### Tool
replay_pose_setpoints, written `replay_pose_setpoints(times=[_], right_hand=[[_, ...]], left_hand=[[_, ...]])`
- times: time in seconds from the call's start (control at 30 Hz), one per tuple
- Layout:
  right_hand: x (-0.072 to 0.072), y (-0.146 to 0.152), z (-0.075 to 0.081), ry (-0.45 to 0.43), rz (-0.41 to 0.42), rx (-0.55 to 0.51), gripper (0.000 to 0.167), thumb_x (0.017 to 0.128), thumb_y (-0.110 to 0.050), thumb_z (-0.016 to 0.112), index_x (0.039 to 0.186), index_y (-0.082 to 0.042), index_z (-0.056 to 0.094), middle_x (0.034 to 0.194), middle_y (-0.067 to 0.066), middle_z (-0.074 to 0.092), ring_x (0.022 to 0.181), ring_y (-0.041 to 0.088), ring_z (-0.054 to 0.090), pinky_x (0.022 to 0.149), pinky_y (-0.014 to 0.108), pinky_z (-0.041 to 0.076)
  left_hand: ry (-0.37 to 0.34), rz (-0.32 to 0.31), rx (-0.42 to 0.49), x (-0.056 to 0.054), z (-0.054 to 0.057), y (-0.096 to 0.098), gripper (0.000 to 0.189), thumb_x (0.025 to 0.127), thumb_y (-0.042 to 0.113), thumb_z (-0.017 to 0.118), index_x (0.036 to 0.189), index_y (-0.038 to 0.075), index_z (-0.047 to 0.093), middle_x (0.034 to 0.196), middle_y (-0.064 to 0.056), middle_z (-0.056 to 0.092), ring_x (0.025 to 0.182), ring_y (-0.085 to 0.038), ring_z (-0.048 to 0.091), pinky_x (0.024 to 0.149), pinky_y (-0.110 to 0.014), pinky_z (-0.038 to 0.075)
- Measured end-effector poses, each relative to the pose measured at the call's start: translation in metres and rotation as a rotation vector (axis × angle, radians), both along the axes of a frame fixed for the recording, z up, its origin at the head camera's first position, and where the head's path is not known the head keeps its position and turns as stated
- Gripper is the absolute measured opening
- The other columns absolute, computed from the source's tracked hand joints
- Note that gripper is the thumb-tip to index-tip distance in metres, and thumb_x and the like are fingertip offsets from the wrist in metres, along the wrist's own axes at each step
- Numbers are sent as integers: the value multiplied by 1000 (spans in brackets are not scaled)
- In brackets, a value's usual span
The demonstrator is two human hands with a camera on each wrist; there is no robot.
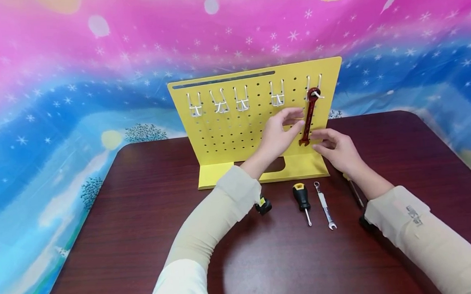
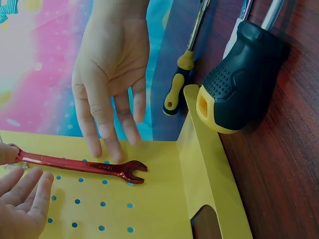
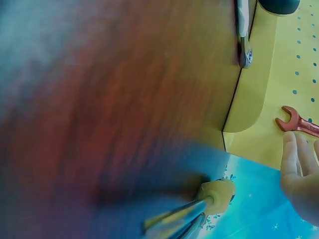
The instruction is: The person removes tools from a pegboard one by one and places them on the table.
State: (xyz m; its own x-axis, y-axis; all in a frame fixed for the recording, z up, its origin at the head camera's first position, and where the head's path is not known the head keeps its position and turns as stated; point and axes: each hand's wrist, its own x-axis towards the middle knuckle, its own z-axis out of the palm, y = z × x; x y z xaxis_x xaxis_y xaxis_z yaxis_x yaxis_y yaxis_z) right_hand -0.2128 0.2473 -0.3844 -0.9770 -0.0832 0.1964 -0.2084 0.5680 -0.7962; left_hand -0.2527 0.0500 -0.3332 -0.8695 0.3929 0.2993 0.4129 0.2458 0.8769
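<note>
A red combination wrench (image 1: 310, 115) hangs by its ring end from the rightmost hook of a yellow pegboard (image 1: 227, 140), its open jaw pointing down. To its left is my left hand (image 1: 281, 133), fingers loosely bent and holding nothing. My right hand (image 1: 338, 149) is just right of the wrench's lower end, thumb and fingers apart. In the left wrist view the right palm (image 2: 114, 64) faces the camera, and the left thumb (image 2: 7, 154) overlaps the wrench's ring end; contact there is unclear. The right wrist view shows the right fingers (image 3: 290, 154) beside the wrench's open end.
Several white wire hooks (image 1: 242, 99) line the board. On the dark table (image 1: 142, 215) lie a black-yellow screwdriver (image 1: 301, 198) and a silver combination wrench (image 1: 324, 206) with a white label. Another screwdriver (image 1: 354, 191) is partly behind the right arm. A black object (image 1: 263, 205) shows beside the left sleeve.
</note>
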Motion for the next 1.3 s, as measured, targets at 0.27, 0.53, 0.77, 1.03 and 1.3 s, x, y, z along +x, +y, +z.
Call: replay_pose_setpoints(times=[0.27, 0.53, 0.77, 1.03, 1.3], right_hand=[[-10, 3, 3, -20, 68, -14, 39, 100, -12, 59, 137, -3, 55, 130, 23, 63, 102, 5, 64, 78, 7, 46], [-13, 5, 1, -3, 118, -55, 39, 99, -10, 60, 136, 1, 54, 128, 27, 63, 99, -1, 60, 76, 9, 47], [-17, 4, -1, -25, 121, -42, 41, 99, -10, 59, 139, 0, 53, 132, 25, 60, 102, 3, 63, 77, 9, 47], [-14, 5, -2, -43, 68, 11, 35, 101, -20, 59, 130, -1, 61, 124, 23, 67, 94, -8, 60, 77, 10, 46], [-14, 8, -6, -32, 43, 24, 29, 99, -16, 62, 122, 1, 66, 117, 24, 70, 85, -16, 57, 75, 8, 47]], left_hand=[[-30, -32, 35, -7, 3, 3, 37, 101, 18, 59, 137, 11, 56, 132, -3, 66, 122, -15, 60, 103, -22, 47], [-25, -33, 13, -11, 5, 5, 37, 101, 19, 59, 138, 13, 56, 130, -1, 68, 122, -13, 60, 105, -20, 44], [-15, -44, 48, -17, 7, 5, 37, 101, 18, 59, 136, 10, 56, 126, -6, 69, 115, -14, 64, 98, -14, 46], [-33, -72, 50, -21, 9, 7, 33, 101, 21, 59, 132, 11, 61, 120, -7, 71, 104, -13, 66, 89, -13, 50], [-73, -99, 77, -26, 9, 11, 33, 100, 17, 61, 132, 9, 61, 114, -12, 72, 98, -21, 71, 85, -21, 56]])
